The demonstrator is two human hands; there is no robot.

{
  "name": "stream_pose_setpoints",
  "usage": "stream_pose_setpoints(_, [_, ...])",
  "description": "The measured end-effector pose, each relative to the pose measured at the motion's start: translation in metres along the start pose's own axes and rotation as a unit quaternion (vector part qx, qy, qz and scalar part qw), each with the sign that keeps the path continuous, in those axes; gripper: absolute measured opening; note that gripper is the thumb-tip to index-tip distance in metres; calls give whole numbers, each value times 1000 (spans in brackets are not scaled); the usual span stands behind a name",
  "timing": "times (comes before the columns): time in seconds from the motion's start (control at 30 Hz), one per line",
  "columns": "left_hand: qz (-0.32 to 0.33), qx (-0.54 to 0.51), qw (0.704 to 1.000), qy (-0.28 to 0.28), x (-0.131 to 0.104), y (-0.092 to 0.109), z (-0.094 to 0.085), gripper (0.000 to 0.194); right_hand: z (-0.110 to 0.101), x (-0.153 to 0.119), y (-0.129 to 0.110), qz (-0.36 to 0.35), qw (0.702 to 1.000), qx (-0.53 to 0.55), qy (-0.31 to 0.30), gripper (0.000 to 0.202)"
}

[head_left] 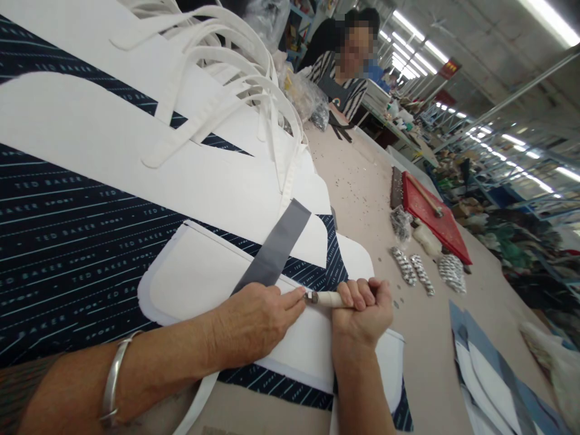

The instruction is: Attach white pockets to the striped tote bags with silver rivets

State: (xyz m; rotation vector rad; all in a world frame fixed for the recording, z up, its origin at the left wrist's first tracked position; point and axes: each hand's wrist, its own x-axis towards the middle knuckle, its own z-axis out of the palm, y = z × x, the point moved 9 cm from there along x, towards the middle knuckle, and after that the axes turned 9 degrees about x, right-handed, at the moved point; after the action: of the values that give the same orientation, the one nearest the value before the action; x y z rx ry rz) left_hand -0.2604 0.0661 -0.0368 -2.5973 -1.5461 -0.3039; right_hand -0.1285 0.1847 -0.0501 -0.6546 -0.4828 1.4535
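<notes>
Tool point(330, 299): pale handle, metal collar at the working end. Lies roughly level across the white panel point(194, 278), near its stitched upper edge, between the two hands. Tip is hidden at the fingertips, so can't tell what type it is.

Handling: looks light and stiff, smooth round handle, could roll or slip in a loose grip. Best hold is the thick part of the handle, fingers clear of the tip. Panel looks thin and bendy, probably easy to crease or mark; hold it flat, close to the edge being worked.

Right hand point(360, 305): closed round the handle's back end, knuckles up, forearm coming up from the bottom of the view. Collar points at the left hand.

Left hand point(256, 320): low over the panel, back of hand up, index and thumb close together at the tip. Can't tell if they pinch the tip or the panel edge. Forearm comes in from lower left, bangle point(113, 377) on it.

Grey strip point(278, 248) runs up from under the left hand, across the panel edge. Dark printed fabric point(67, 241) shows round the panels. White straps point(185, 130) heaped above, wrapped bundles point(403, 266) and red board point(430, 217) further right.
</notes>
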Motion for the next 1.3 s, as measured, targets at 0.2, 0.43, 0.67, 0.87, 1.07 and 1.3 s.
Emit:
stream_pose_setpoints(0.2, [-12, -11, 1000, -1, 2, -1, -4, 32, 59, -32, -8, -87, 982, -98, -138, 26])
stream_pose_setpoints(0.43, [-16, 12, 1000, -2, 0, 0, -4, 36, 38, -19, -17, -74, 991, -69, -84, 28])
stream_pose_setpoints(0.67, [-12, 11, 1000, -7, 0, 1, -3, 35, 36, -21, -13, -64, 992, -72, -81, 28])
stream_pose_setpoints(0.87, [-13, -11, 1000, -7, 1, -1, -3, 37, 46, -23, -14, -85, 986, -100, -107, 28])
stream_pose_setpoints(1.07, [-15, -38, 999, -17, 2, -3, 0, 33, 65, -42, -7, -132, 957, -193, -170, 25])
stream_pose_setpoints(1.3, [-24, -61, 998, -24, 0, -3, -1, 29, 98, -78, 3, -238, 793, -460, -320, 20])
